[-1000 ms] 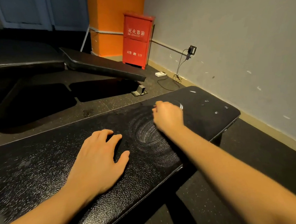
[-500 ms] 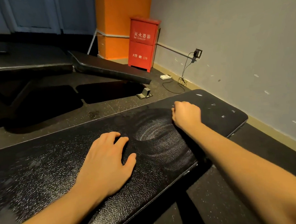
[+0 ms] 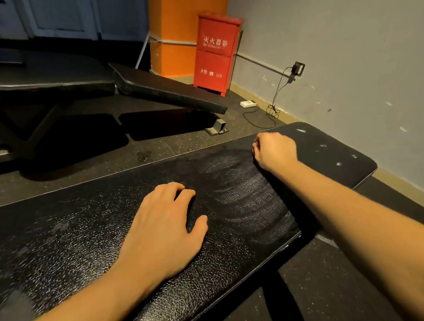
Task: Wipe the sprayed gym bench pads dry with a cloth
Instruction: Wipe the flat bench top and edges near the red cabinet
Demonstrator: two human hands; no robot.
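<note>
**Gym corner, black bench pad (image 3: 74,245) in the foreground**

Behind the pad, a second bench (image 3: 165,88) and a red fire-extinguisher cabinet (image 3: 217,54) are seen by the grey wall (image 3: 348,50). The left hand (image 3: 160,229) is laid palm down on the pad, fingers loosely spread, nothing held. The right hand (image 3: 274,151) is pressed farther along as a closed fist beside swirled smear marks (image 3: 246,195); whether a cloth is clutched cannot be told

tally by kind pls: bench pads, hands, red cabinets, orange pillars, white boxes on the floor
bench pads: 3 (near pad, far flat pad, far sloped pad)
hands: 2 (left hand, right hand)
red cabinet: 1
orange pillar: 1
white box on the floor: 1
total: 8
</note>
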